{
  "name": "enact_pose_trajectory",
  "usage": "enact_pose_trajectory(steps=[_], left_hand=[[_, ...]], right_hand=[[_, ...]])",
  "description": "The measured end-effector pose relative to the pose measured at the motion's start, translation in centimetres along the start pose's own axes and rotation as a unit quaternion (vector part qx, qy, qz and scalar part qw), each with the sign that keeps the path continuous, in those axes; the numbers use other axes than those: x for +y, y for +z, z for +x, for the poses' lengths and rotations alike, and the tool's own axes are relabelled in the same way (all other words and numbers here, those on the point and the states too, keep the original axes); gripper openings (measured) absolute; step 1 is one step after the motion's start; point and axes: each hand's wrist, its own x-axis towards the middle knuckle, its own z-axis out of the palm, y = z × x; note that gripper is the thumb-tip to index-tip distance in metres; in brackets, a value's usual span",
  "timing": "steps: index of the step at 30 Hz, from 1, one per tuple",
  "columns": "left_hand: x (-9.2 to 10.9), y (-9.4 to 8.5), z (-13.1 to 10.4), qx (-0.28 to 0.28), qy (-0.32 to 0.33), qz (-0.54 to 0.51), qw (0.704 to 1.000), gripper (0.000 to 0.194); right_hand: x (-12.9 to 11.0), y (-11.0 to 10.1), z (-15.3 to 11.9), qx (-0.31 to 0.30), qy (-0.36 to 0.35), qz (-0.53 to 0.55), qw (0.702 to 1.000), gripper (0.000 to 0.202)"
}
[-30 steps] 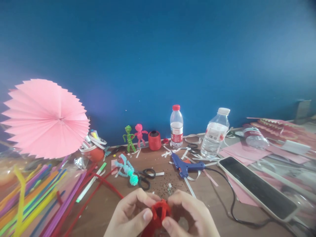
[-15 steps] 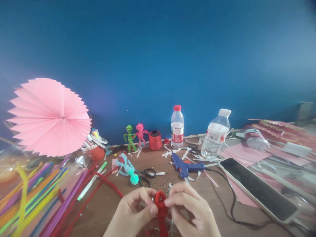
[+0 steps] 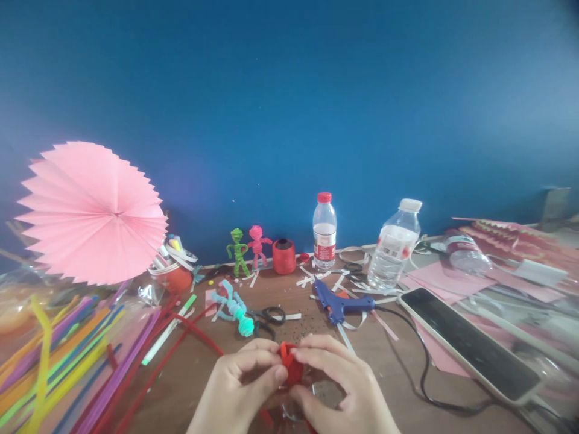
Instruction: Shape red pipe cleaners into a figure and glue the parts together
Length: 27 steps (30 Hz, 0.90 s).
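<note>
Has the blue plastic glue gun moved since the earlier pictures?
No: the glue gun lies in the same place relative to the clear, red-capped plastic bottle.

A blue wall (image 3: 289,108) fills the upper part of the frame, with paler light at its right side and a faint violet tint at left, and below it a brown table (image 3: 389,361) reaches the bottom edge.
</note>
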Motion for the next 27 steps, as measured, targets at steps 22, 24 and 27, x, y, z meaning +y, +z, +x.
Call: enact_pose_trajectory(steps=[22,24,27], left_hand=[[0.8,-0.18,-0.19,0.022,0.102,0.224,0.969,0.018],[0.86,-0.17,-0.23,0.023,0.104,0.222,0.969,0.018],[0.73,-0.12,-0.25,0.012,0.108,0.213,0.971,0.017]], right_hand=[[-0.46,0.57,0.16,0.037,0.125,0.157,0.979,0.015],[-0.42,0.53,0.17,0.041,0.121,0.155,0.98,0.015],[-0.35,0.51,0.17,0.041,0.13,0.148,0.98,0.015]])
